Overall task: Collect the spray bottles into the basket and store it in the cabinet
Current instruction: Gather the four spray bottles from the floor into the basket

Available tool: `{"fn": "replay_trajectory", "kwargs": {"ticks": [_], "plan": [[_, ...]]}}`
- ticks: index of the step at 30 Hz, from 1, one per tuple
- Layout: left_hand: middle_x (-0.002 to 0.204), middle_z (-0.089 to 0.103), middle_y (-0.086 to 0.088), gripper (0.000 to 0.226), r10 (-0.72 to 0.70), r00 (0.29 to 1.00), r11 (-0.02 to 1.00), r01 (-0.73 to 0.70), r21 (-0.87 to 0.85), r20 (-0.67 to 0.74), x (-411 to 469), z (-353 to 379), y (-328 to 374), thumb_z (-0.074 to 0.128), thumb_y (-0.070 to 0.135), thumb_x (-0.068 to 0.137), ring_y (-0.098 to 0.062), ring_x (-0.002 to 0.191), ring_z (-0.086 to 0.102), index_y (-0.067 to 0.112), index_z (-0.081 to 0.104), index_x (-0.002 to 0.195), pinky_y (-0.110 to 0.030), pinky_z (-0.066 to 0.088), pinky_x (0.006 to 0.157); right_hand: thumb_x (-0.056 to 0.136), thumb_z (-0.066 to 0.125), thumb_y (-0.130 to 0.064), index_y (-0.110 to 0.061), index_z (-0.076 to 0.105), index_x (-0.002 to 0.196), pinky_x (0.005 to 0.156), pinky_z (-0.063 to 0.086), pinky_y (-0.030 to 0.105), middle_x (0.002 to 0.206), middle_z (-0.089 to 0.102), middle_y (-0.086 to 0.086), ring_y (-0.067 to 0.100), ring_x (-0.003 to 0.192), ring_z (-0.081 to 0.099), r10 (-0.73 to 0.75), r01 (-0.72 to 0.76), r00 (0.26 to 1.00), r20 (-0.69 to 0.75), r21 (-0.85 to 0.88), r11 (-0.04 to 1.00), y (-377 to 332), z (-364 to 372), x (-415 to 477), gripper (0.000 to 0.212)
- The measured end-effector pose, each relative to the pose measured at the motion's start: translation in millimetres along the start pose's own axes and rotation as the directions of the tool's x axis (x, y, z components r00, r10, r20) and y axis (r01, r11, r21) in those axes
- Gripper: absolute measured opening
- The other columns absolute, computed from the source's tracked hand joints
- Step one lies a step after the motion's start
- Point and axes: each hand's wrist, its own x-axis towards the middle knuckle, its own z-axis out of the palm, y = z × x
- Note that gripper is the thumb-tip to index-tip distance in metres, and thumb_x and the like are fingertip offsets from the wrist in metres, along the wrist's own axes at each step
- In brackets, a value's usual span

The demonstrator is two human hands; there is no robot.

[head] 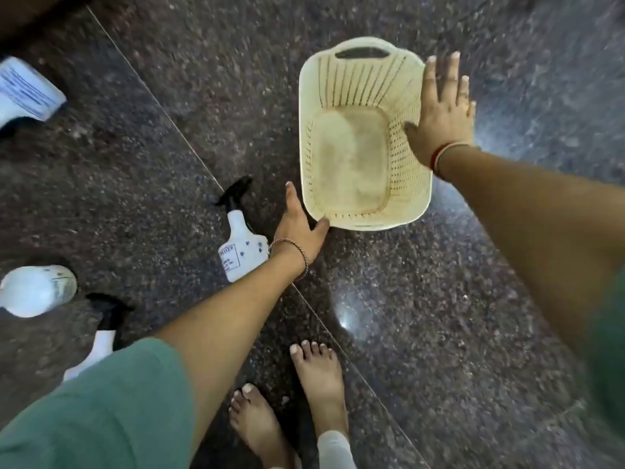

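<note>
A cream slotted plastic basket (363,49) stands on the dark granite floor with nothing inside it. My left hand (299,228) is at its near left corner, thumb touching the rim, fingers straight. My right hand (443,110) lies flat with spread fingers against the basket's right rim. A white spray bottle with a black trigger (240,242) lies on the floor just left of my left wrist. Another white spray bottle (99,336) lies at lower left, partly hidden by my green sleeve. The base of a third white bottle (37,289) shows at the left edge.
A white labelled bottle or container (27,93) lies at the upper left edge, cut off by the frame. My bare feet (318,384) stand on the floor below the basket. A thin floor joint runs diagonally from upper left to lower right.
</note>
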Motion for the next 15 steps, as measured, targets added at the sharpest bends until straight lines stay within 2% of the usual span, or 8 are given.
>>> {"fn": "replay_trajectory", "kwargs": {"ticks": [2,4,6,8,10,12,15], "plan": [[0.134,0.055,-0.016,0.081,0.075,0.997,0.995,-0.074,-0.067,0.019,10.1,8.7,-3.5,0.050,0.028,0.093,-0.041,0.105,0.061,0.025,-0.008,0.150,-0.044,0.050,0.093,0.092,0.053,-0.019,-0.016,-0.010,0.150,0.117,0.012,0.052,0.158,-0.015,0.015,0.037,0.145,0.007,0.008,-0.006,0.998,0.056,-0.042,0.999,2.6,8.3,5.4,0.086],[0.119,0.063,-0.019,0.075,0.070,0.997,0.993,-0.072,-0.093,-0.017,20.2,13.0,-6.4,0.043,0.023,0.091,-0.041,0.088,0.066,0.028,-0.004,0.149,-0.050,0.056,0.082,0.088,0.049,-0.001,-0.014,-0.011,0.150,0.113,0.027,0.049,0.157,-0.017,0.017,0.038,0.143,0.017,-0.054,0.061,0.993,0.104,-0.061,0.996,3.5,16.6,8.6,0.087],[0.112,0.063,-0.022,0.068,0.057,0.996,0.993,-0.063,-0.102,-0.064,25.2,17.6,-7.1,0.038,0.018,0.092,-0.042,0.082,0.067,0.024,0.001,0.148,-0.051,0.058,0.077,0.082,0.043,0.011,-0.015,-0.011,0.150,0.105,0.037,0.047,0.156,-0.020,0.019,0.040,0.139,0.025,-0.081,0.090,0.991,0.106,-0.090,0.992,1.9,23.6,6.2,0.091],[0.109,0.062,-0.022,0.059,0.055,0.994,0.993,-0.065,-0.101,-0.094,26.6,14.4,-3.6,0.035,0.014,0.093,-0.042,0.078,0.068,0.018,0.009,0.145,-0.050,0.059,0.073,0.080,0.043,0.014,-0.015,-0.011,0.150,0.107,0.035,0.047,0.156,-0.019,0.019,0.039,0.141,0.021,-0.063,0.072,0.996,0.070,-0.120,0.990,1.1,27.7,2.2,0.093],[0.103,0.063,-0.022,0.049,0.064,0.992,0.996,-0.071,-0.057,-0.107,31.1,6.0,-4.9,0.033,0.012,0.093,-0.040,0.073,0.069,0.014,0.017,0.139,-0.050,0.059,0.068,0.081,0.045,0.008,-0.014,-0.008,0.150,0.116,0.017,0.051,0.157,-0.014,0.018,0.038,0.145,0.003,-0.056,0.065,0.997,0.047,-0.229,0.971,1.6,35.2,-5.0,0.089],[0.095,0.065,-0.022,0.041,0.085,0.989,0.995,-0.080,0.052,-0.118,33.7,-3.5,-8.3,0.032,0.010,0.093,-0.041,0.072,0.068,0.012,0.022,0.132,-0.052,0.059,0.067,0.086,0.045,-0.008,-0.013,-0.001,0.150,0.115,-0.001,0.055,0.158,-0.007,0.016,0.037,0.145,-0.004,-0.057,0.067,0.998,0.036,-0.372,0.926,3.6,46.3,-20.2,0.079],[0.093,0.065,-0.024,0.039,0.104,0.990,0.978,-0.085,0.190,-0.096,32.6,-15.7,-16.6,0.031,0.005,0.093,-0.040,0.074,0.066,0.007,0.023,0.132,-0.047,0.057,0.069,0.094,0.038,-0.039,-0.015,0.010,0.150,0.114,-0.007,0.056,0.159,0.004,0.014,0.033,0.146,0.001,-0.116,0.141,0.989,0.090,-0.382,0.913,-1.4,61.7,-51.0,0.068]]}}
